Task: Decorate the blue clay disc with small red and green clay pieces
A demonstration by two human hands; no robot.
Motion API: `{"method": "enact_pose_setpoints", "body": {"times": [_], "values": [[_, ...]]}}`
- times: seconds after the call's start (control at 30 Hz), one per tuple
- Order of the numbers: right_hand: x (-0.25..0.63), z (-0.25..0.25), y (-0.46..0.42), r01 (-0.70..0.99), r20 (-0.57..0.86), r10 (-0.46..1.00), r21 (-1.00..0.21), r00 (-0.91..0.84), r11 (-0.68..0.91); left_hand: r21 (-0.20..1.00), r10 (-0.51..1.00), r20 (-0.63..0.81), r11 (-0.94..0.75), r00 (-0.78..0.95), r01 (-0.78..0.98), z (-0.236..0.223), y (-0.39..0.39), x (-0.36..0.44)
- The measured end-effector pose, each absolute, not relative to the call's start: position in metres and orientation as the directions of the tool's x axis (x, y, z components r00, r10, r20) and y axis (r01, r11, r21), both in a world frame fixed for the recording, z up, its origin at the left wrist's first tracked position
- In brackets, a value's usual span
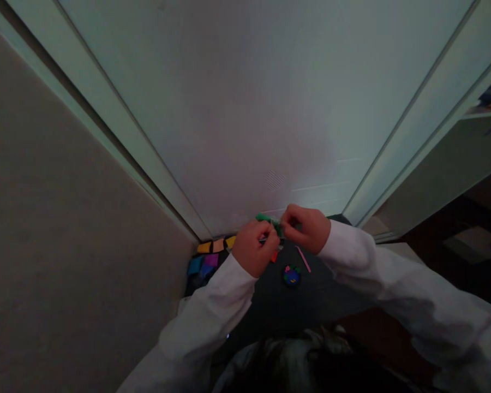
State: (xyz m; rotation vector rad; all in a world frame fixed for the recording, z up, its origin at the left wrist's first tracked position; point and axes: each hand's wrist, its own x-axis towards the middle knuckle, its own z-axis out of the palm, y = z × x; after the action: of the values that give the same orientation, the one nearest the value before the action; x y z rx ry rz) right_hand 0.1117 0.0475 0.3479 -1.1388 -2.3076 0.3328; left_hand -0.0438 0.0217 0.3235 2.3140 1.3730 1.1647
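Note:
My left hand is closed, its thumb and fingers pinched together above the dark work surface. Close to its right, my right hand is also closed in a pinch, with a gap inside the curled fingers. A bright green piece shows just behind the fingertips, with something pale and see-through near it. Whether either hand holds these I cannot tell. Below the hands lies a small round dark disc with blue, green, pink and yellow bits on it. A pink stick lies beside it. A red-orange piece sits under my left fingers.
Several coloured blocks or packets, among them a yellow one, a purple one and a teal one, lie at the left of the dark table. A pale wall rises right behind; a side panel stands left.

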Motion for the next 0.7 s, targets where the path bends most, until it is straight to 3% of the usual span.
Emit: {"method": "enact_pose_setpoints", "body": {"times": [0.17, 0.3, 0.43, 0.57, 0.7], "values": [[0.111, 0.332, 0.04, 0.638, 0.314, 0.821, -0.519, -0.477, 0.569, 0.427, 0.827, 0.468, -0.519, 0.311, 0.74, 0.323, 0.022, -0.038], [0.115, 0.327, 0.04, 0.702, 0.293, 0.847, -0.475, -0.443, 0.531, 0.251, 0.829, 0.479, -0.444, 0.289, 0.86, 0.318, 0.018, -0.037], [0.116, 0.314, 0.038, 0.779, 0.259, 0.888, -0.428, -0.381, 0.459, 0.118, 0.869, 0.397, -0.367, 0.295, 0.923, 0.311, 0.012, -0.039], [0.12, 0.311, 0.032, 0.751, 0.232, 0.889, -0.476, -0.394, 0.457, 0.24, 0.821, 0.439, -0.498, 0.364, 0.833, 0.313, 0.006, -0.042], [0.127, 0.319, 0.024, 0.57, 0.172, 0.894, -0.716, -0.414, 0.402, 0.342, 0.766, 0.453, -0.622, 0.456, 0.704, 0.316, 0.0, -0.045]]}}
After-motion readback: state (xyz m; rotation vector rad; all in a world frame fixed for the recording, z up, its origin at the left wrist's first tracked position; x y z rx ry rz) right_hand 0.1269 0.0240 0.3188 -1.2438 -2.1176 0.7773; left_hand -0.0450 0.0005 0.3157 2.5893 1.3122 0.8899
